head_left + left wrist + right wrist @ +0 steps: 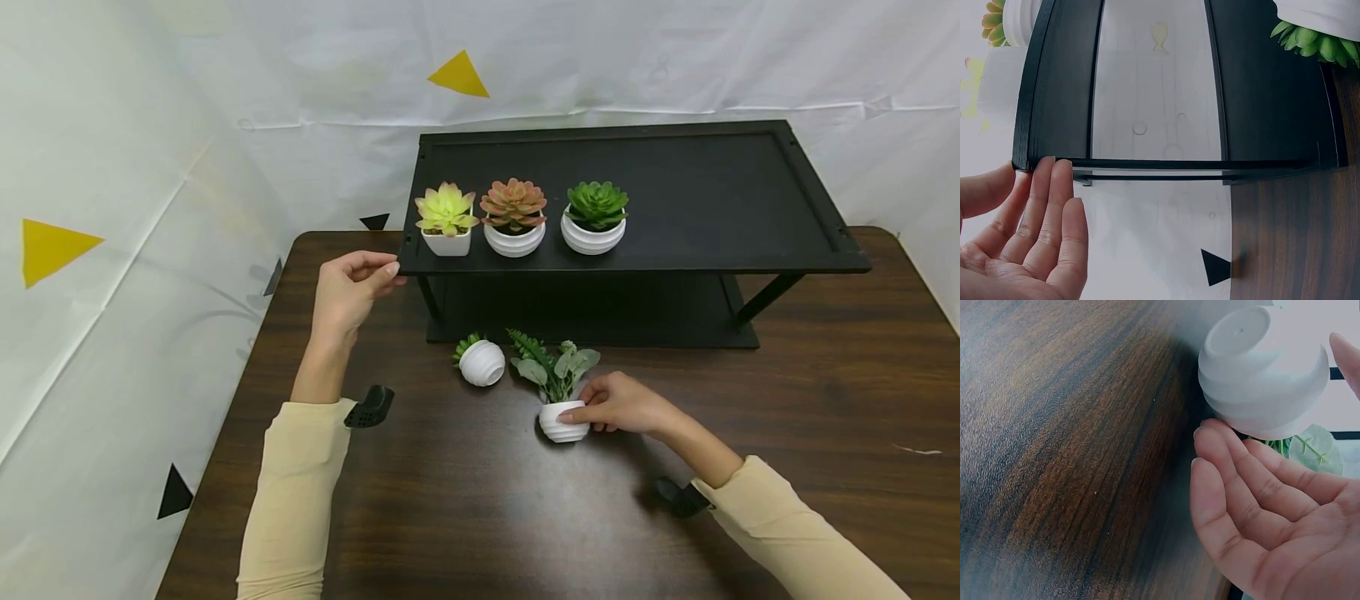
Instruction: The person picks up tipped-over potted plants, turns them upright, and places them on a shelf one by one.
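Note:
My left hand [348, 292] pinches the front left corner of a black two-tier shelf [712, 192], thumb above and fingertips [1063, 165] against the edge. My right hand [622, 404] holds a white ribbed pot [558, 423] with a leafy artificial plant [551, 371]. That pot tilts on the table with its base showing in the right wrist view, and the fingers curve along its side. Left of it a small white pot [482, 363] lies on its side, its green succulent [467, 346] pointing away to the left.
On the top tier stand a yellow-green succulent [446, 212], a reddish succulent [513, 208] and a green succulent [596, 208], all in white pots. The shelf's lower tier [585, 308] sits low over the brown wooden table [450, 500]. White sheeting [337, 83] hangs behind and at left.

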The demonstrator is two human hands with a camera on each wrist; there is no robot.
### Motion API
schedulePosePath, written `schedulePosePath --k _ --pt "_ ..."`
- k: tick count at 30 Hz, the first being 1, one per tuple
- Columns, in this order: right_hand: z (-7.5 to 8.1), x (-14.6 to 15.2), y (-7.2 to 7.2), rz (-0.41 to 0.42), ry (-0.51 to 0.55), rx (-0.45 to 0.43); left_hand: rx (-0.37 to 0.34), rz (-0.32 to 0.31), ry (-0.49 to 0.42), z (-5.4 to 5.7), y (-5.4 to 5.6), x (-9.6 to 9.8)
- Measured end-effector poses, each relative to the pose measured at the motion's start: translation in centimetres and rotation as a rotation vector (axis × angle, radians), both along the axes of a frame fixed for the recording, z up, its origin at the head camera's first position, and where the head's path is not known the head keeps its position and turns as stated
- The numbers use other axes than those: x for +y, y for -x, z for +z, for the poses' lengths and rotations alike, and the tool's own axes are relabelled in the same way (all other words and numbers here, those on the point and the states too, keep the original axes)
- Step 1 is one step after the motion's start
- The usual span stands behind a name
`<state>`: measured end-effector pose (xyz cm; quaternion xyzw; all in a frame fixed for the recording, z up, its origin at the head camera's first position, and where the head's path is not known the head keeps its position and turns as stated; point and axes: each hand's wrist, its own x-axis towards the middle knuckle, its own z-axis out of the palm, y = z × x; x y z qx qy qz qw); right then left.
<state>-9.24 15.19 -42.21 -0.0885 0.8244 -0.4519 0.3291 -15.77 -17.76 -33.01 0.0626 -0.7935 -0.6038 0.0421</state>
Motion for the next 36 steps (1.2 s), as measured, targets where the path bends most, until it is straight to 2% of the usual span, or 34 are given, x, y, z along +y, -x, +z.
schedulePosePath --k 9,24,31,36 --pt "-0.2 -0.4 0.2 -0.011 -0.048 0.012 0.003 -0.001 0.001 0.0 0.1 0.0" --pt "-0.4 0.0 0.4 0.0 0.026 0.028 0.006 -0.003 0.0 0.0 0.0 0.0" --pt "-0.5 0.6 0.4 -0.005 0.009 0.07 0.006 -0.002 0.0 0.0 0.0 0.0" --pt "0.0 1.1 0.5 -0.028 -0.021 0.116 0.004 -0.003 0.001 0.0 0.0 0.0"
